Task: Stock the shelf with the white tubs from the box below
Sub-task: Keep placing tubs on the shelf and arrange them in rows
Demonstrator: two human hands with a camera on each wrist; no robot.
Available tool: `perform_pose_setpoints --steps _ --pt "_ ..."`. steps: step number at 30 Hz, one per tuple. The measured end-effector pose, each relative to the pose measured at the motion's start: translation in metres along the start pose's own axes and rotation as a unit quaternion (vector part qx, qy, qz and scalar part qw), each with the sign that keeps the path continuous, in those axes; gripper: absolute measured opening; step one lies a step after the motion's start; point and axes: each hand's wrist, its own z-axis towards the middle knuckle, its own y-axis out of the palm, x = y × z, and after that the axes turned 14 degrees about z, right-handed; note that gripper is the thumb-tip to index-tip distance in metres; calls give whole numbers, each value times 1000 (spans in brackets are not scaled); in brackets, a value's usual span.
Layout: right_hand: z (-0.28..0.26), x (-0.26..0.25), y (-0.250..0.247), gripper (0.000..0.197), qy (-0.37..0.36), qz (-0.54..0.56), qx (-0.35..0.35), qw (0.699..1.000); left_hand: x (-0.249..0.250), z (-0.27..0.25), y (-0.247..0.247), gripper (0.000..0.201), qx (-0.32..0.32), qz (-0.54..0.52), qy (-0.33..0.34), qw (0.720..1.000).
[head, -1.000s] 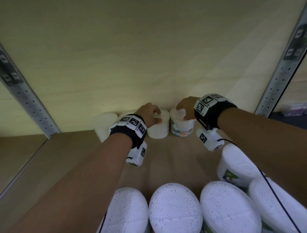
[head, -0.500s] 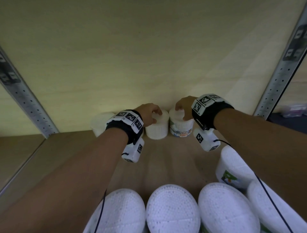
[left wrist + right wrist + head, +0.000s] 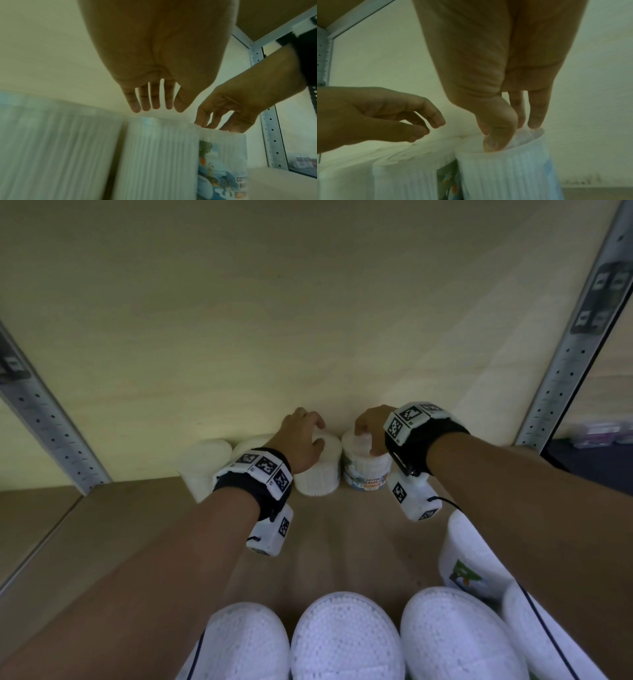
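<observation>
Two white ribbed tubs stand side by side at the back wall of the shelf. My left hand point(image 3: 317, 433) hovers over the plain tub point(image 3: 318, 477). In the left wrist view its straight fingers point(image 3: 154, 106) hang just above that tub point(image 3: 159, 155) with a small gap. My right hand point(image 3: 363, 436) pinches the top of the labelled tub point(image 3: 366, 474). Its thumb sits on the near rim and its fingers on the far rim point(image 3: 510, 134). This tub point(image 3: 505, 175) stands upright on the shelf.
Two more white tubs point(image 3: 202, 463) stand at the back left. Several tubs point(image 3: 342, 638) line the front edge, one labelled point(image 3: 469, 563) under my right forearm. Perforated metal uprights point(image 3: 51, 426) point(image 3: 575, 337) flank the wooden shelf board point(image 3: 102, 525).
Both hands stay at the two back tubs. The left hand's fingers have loosened and lifted slightly off its tub. The right hand keeps its hold.
</observation>
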Motion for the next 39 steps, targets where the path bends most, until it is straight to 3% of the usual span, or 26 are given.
perform_pose_setpoints --steps 3,9,19,24,27,31,35,39 --pt "0 2 1 47 -2 12 4 1000 3 2 5 49 -20 69 -49 996" --pt "1 4 2 49 0 26 2 1000 5 5 10 55 -52 93 -58 993" --pt "8 9 3 43 2 21 -4 1000 0 4 -8 49 -137 35 5 990" --pt "3 5 -1 47 7 14 0 1000 -1 4 -14 63 -157 24 25 987" --pt "2 3 -3 59 12 -16 3 1000 0 5 -14 60 -148 -3 14 989" --pt "-2 -1 -4 54 23 -15 23 999 1 3 -1 37 -58 27 -31 997" --pt "8 4 -2 45 18 -4 12 1000 2 3 13 50 -20 71 -68 995" --pt "8 4 -2 44 1 -17 2 1000 5 5 10 52 -36 74 -67 994"
